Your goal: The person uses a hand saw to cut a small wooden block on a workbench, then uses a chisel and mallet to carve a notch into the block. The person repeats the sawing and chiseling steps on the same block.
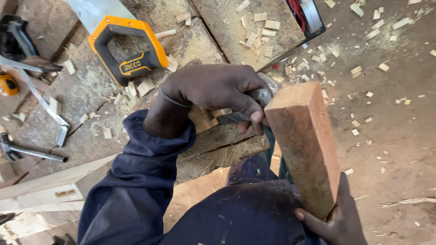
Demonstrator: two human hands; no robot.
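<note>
Head view looks down on the left hand point(218, 90), which is clamped round a chisel point(236, 117), its fingers wrapped over the metal shank, with the blade running back toward 8 o'clock under the palm. The right hand point(338, 222), at 5 o'clock, grips the lower end of a reddish block point(304, 140), fingers closed on it, so that the block stands raised with its top end just beside the knuckles of the chisel hand. Whether the block touches the chisel cannot be told, since the fingers hide the butt. Under the hands lies a rough plank point(218, 149) across the dark blue trouser knee, on a bench strewn with chips point(259, 31). A saw point(129, 50) with an orange and black handle lies at 11 o'clock, a steel square point(45, 106) at 9 o'clock, and a hammer point(27, 152) below it. The chief risk, as I judge it, is to the fingers: they sit so close to the struck end that a blow landing slightly off would catch the knuckles. A block held only by its far end may also twist on impact and glance off, and a chisel driven over the knee could slip toward the leg if the plank shifts.
</note>
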